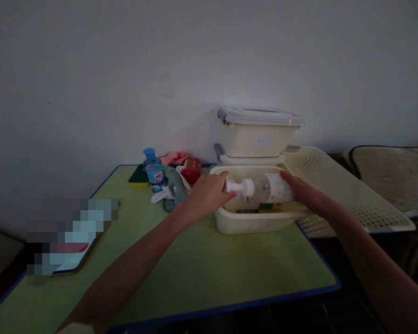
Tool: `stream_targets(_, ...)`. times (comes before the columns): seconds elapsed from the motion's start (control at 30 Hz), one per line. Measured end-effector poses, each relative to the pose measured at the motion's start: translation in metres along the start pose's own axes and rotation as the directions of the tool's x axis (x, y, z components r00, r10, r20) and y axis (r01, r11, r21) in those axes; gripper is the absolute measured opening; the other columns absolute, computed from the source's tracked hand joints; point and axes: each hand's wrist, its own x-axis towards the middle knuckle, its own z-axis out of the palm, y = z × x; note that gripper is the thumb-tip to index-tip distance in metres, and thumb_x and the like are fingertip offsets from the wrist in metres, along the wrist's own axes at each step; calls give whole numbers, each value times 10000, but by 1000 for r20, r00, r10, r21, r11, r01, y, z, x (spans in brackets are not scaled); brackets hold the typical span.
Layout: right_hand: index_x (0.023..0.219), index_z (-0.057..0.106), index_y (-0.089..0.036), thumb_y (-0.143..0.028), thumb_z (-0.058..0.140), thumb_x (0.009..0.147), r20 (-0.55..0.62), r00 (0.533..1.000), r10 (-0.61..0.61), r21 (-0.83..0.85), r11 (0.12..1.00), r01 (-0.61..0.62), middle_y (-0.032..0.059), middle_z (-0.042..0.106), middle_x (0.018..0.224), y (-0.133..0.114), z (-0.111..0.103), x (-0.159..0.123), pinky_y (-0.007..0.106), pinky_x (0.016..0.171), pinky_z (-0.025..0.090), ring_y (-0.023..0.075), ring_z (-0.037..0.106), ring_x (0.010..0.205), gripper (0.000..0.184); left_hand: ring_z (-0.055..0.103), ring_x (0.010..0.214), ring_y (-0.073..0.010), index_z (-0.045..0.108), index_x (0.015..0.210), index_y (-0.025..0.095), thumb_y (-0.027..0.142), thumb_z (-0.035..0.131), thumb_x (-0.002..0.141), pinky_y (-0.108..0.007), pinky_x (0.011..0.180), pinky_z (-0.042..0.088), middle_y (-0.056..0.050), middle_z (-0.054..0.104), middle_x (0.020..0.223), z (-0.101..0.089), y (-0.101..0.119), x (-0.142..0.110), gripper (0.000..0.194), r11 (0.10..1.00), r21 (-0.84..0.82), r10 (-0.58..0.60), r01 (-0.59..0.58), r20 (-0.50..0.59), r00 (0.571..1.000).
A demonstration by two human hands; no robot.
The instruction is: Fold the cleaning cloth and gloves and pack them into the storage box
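Note:
A clear pump bottle (278,188) with a white label lies on its side in the air over an open cream storage box (261,227). My left hand (211,188) closes its fingers on the bottle's white pump head at the left. At the other end, my right hand (301,188) grips the base, its fingers partly hidden behind the bottle. Inside the box, below the bottle, are another pale labelled container (242,202) and a green sponge-like piece (265,206); the rest of the contents is hidden.
Two lidded boxes (261,139) are stacked behind the open box. A perforated cream basket (355,199) stands right of the table. Further left are a blue detergent bottle (155,174), a sponge (139,176), a grey-green cloth (176,185), a red packet (191,170) and a pixelated flat object (76,241).

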Motion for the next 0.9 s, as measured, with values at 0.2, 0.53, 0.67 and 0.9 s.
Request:
stream_targets(0.2, 733, 589, -207, -521, 323, 846, -75, 991, -113, -251, 964, 91, 80, 660, 738, -4, 1, -2, 321, 593, 465, 206, 585, 649, 427, 637, 933, -307, 554, 1075, 91, 371, 570, 822, -373, 729, 494, -184, 655, 988, -7, 7, 2, 378, 980, 197, 16, -41, 125, 992)
stream_targets(0.53, 637, 545, -213, -438, 262, 878, 118, 989, -88, -542, 829, 138, 105, 671, 716, -1, 7, -1, 318, 602, 434, 212, 609, 650, 434, 653, 821, -247, 661, 873, 149, 445, 634, 713, -293, 625, 456, -103, 696, 886, -11, 8, 10, 337, 976, 206, 11, -71, 281, 960)
stream_targets(0.67, 649, 555, -213, -375, 287, 879, 198, 973, -120, -590, 778, 216, 85, 666, 699, 5, 9, 2, 305, 609, 431, 190, 603, 642, 388, 646, 786, -228, 669, 863, 168, 492, 666, 641, -272, 600, 429, -74, 696, 838, -10, 6, 15, 393, 976, 198, 20, -93, 343, 939)
stream_targets(0.9, 646, 517, -217, -265, 342, 855, 34, 990, -135, -735, 668, 116, 99, 671, 737, 5, 12, 0, 315, 596, 400, 213, 610, 666, 278, 639, 797, -261, 661, 918, 139, 549, 640, 649, -292, 613, 451, -123, 686, 884, -10, 6, 17, 491, 965, 217, 54, -147, 384, 922)
